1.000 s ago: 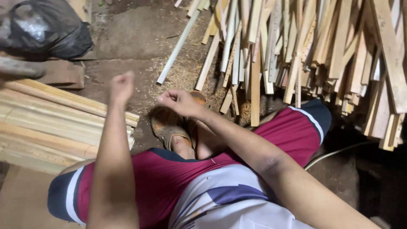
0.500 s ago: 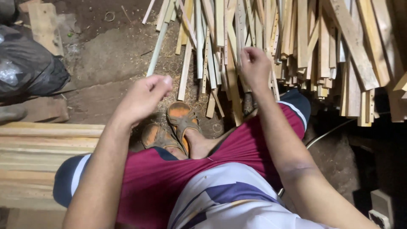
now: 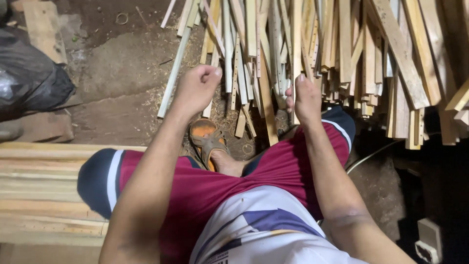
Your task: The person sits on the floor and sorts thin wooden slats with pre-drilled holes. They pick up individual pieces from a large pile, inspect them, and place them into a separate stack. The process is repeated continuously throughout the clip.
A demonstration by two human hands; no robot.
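Two hands: both raised over the lap, above a heap of wooden slats (image 3: 312,58) on the dirt floor (image 3: 117,73).
Left hand (image 3: 198,88): loosely clenched, thumb on top, holding nothing that I can see; it hovers near the left edge of the heap.
Right hand (image 3: 307,100): fingers closed round the lower end of one slat (image 3: 296,44), which runs up into the heap.
Progress: judging by the grip, one slat is being picked out; it lies among the others, not yet lifted clear. Most of the heap looks untouched.
Slats: thin, pale, long strips, rough-sawn, lying criss-crossed and overlapping; some show rows of small holes or marks. Curled shavings lie beneath.
Stack at left: wider planks (image 3: 44,190) laid flat and parallel, just beside the left knee.
Feet: an orange sandal (image 3: 207,139) between the knees, touching the heap's near edge.
Other: black plastic bag (image 3: 29,83) far left, well apart.
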